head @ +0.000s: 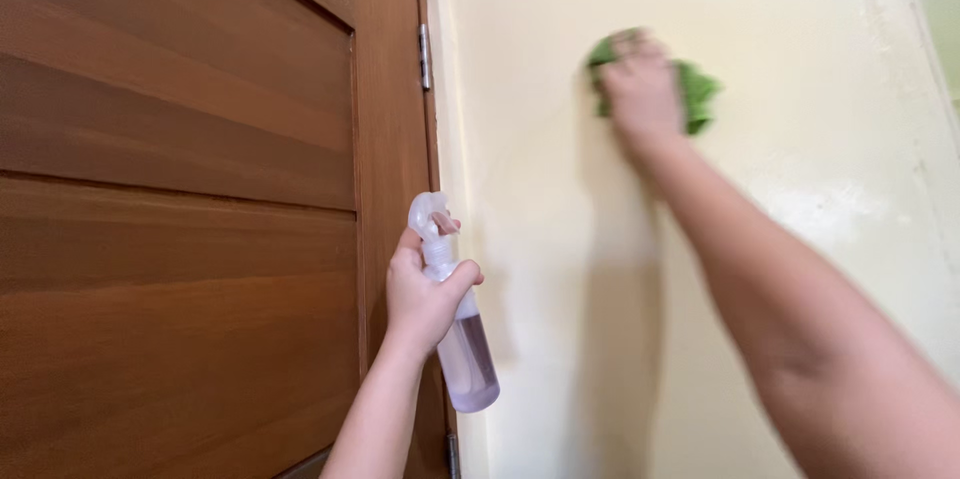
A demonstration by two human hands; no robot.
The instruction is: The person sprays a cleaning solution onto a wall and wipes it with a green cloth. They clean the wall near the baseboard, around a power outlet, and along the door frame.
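My right hand [640, 87] presses a green cloth [697, 94] flat against a pale yellow wall [790, 29], arm stretched up and forward. The cloth shows around the hand's edges, mostly to its right. Lower and to the left, my left hand [420, 294] grips a clear spray bottle [468, 354] by its neck, with a finger at the white trigger head [428, 214]. The bottle holds a faint purplish liquid and hangs tilted, its base pointing down and right. It is held in front of the edge of a wooden door.
A brown panelled wooden door [180, 209] fills the left half, with metal hinges [424, 56] on its right edge at top and bottom. A glossy patch [820, 204] shines on the wall below the cloth. A wall corner edge [925, 89] runs down at far right.
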